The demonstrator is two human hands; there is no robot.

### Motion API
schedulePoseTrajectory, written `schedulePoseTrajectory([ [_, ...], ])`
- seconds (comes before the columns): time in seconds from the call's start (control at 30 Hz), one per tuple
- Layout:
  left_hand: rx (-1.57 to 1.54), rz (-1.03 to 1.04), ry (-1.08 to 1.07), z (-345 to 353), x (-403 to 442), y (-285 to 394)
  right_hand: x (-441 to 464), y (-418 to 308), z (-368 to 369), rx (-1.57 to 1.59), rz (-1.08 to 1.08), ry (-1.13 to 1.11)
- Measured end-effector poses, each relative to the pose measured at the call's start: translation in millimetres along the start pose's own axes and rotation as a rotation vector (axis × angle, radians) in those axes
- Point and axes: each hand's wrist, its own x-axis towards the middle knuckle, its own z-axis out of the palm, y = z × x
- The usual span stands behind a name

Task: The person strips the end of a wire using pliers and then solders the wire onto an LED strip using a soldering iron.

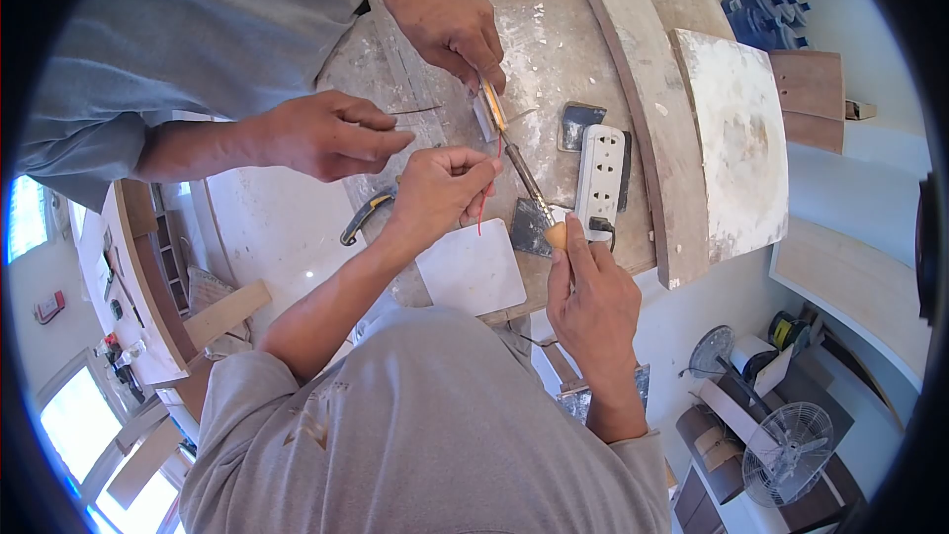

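Observation:
My right hand (pixel 596 302) grips a soldering iron (pixel 530 181) by its wooden handle. The iron's metal shaft points up and left, its tip at the lower end of a thin yellowish strip (pixel 493 104). Between the fingertips of my left hand (pixel 442 190) is a thin red wire (pixel 481 214), one end hanging down and the other reaching towards the iron's tip. A co-worker's hand (pixel 457 35) pinches the strip from above. The co-worker's other hand (pixel 331 135) hovers left of mine, fingers apart. Whether tip, wire and strip touch I cannot tell.
Right of the iron lies a white power strip (pixel 600 173) with a black plug. A yellow-black utility knife (pixel 367 217) and a white square plate (pixel 473 269) lie near my left arm. A long curved board (pixel 633 89) borders the dusty worktable on the right.

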Motion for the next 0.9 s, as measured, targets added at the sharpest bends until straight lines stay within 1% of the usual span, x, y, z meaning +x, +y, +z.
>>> schedulePoseTrajectory([
  [0.7,0.002,-0.012,-0.035,-2.9,1.8,-7.2,1.2,-1.5,-1.8,-0.004,0.012,-0.004],
  [0.9,-0.002,-0.004,-0.008,-0.8,-0.2,-6.1,0.9,-0.8,-0.9,0.002,0.006,0.004],
])
